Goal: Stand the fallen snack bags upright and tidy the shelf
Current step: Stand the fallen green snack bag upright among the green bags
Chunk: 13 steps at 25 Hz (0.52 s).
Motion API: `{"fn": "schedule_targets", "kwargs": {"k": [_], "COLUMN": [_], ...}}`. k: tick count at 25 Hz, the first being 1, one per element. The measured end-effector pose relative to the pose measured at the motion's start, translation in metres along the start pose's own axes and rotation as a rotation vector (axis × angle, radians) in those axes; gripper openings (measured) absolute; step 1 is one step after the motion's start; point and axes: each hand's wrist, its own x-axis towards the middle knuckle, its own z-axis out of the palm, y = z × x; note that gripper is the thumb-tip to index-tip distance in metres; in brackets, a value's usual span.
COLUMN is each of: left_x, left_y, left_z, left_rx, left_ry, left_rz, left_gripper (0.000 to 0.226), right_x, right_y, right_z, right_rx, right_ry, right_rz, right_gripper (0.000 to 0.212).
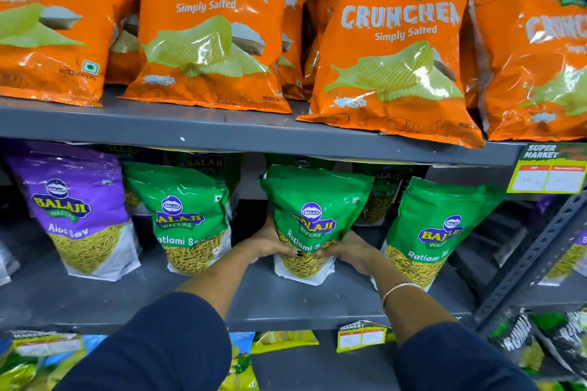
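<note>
Green middle snack bag (313,216), standing on the grey shelf (286,305), is clasped low by the left hand (273,244) and right hand (352,252); it looks light, crinkly, slippery.

Navy sleeves (178,349), gold bangle (398,290), dark nail polish (299,253)
</note>
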Motion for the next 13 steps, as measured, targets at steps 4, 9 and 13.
{"fn": "schedule_targets", "kwargs": {"k": [4, 9, 13], "left_x": [0.000, 0.000, 0.003], "left_y": [-0.004, -0.002, -0.006], "left_z": [0.004, 0.010, 0.009], "left_rx": [-0.056, -0.087, -0.104], "left_ry": [0.065, 0.076, 0.081], "left_rz": [0.020, 0.019, 0.027], "left_gripper": [0.105, 0.084, 0.091], "right_x": [-0.013, -0.029, -0.041], "right_y": [-0.028, -0.119, -0.150], "right_z": [-0.001, 0.001, 0.023], "right_rx": [0.196, -0.024, -0.997], "right_ry": [0.025, 0.583, 0.337], "right_rz": [-0.148, -0.539, -0.331], "right_gripper": [0.069, 0.060, 0.047]}}
